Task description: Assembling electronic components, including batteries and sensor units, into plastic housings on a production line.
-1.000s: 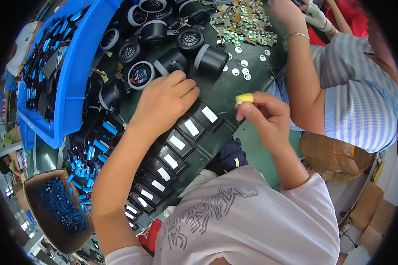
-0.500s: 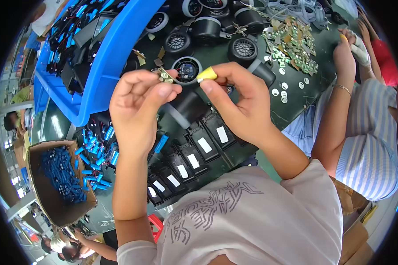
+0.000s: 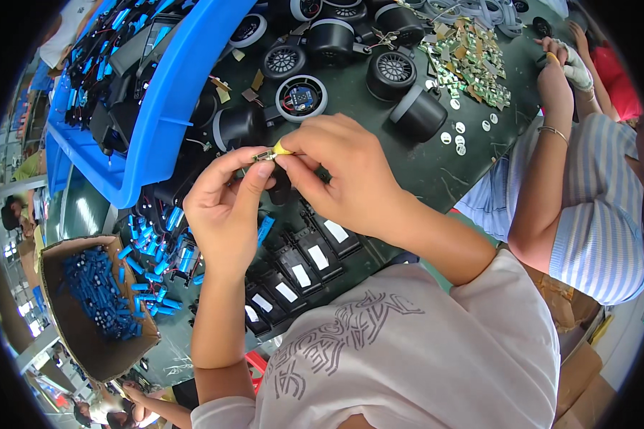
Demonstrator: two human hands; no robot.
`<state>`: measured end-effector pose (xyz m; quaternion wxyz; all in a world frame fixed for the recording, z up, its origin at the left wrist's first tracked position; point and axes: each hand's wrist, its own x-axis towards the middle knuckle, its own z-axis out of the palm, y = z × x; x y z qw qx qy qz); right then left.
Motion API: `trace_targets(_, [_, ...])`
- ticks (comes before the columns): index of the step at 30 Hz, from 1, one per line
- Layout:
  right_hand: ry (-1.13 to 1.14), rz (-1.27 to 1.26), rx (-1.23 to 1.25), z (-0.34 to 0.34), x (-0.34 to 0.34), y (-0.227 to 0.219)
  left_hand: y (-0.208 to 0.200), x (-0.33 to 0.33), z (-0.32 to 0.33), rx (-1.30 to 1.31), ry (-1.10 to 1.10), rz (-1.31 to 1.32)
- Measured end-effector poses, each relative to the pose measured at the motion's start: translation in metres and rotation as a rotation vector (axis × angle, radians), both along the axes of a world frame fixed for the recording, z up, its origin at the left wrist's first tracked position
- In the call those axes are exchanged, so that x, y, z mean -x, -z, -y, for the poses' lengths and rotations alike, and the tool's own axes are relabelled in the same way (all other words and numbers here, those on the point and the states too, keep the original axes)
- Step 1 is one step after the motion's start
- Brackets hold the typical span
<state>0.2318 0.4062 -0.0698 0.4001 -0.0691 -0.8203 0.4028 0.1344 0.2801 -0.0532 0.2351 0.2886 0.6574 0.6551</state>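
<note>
Between the thumb and index finger of my left hand (image 3: 225, 207) is a small circuit board (image 3: 265, 155), held above the table. My right hand (image 3: 350, 175) meets it from the right, thumb and index finger pinched at the board's end. A yellow finger cover (image 3: 282, 148) sits on that index fingertip. What the right fingertips grip is too small and covered to make out. Just beyond my hands lies a round black housing with a grey rim and a blue board (image 3: 302, 97) inside. Below them, a row of flat black cases (image 3: 288, 264) with white labels lines the table's near side.
A blue bin (image 3: 150, 107) of wired parts stands left, above a cardboard box (image 3: 54, 286) of blue cylindrical cells. Loose green boards (image 3: 472, 64) and white round discs (image 3: 460, 128) lie right. A black cylindrical housing (image 3: 418, 114) is nearby. Another person's arm (image 3: 540, 186) is at right.
My right hand has moved left and down, bringing its fingertips to the circuit board. Half a second ago the hands were apart, with a tiny white piece at the right fingertips.
</note>
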Motion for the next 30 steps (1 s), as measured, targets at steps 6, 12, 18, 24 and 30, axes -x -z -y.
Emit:
trace_targets(6, [0.037, 0.005, -0.1, 0.004, -0.001, 0.002, 0.005, 0.002, 0.002, -0.028, 0.036, -0.096])
trace_targets(12, [-0.03, 0.037, 0.255, 0.014, -0.013, -0.003, 0.01, 0.004, -0.011, -0.065, 0.048, -0.159])
trace_targets(18, [-0.026, 0.154, 0.206, -0.026, -0.054, -0.01, -0.027, 0.016, -0.043, 0.138, 0.335, -0.399])
trace_targets(24, [0.378, 0.285, 0.043, -0.007, -0.103, 0.009, -0.038, -0.001, -0.059, 0.213, 0.825, -0.683])
trace_targets(30, [0.496, 0.282, -0.071, 0.019, -0.103, 0.032, -0.032, -0.014, -0.054, 0.346, 0.91, -0.642])
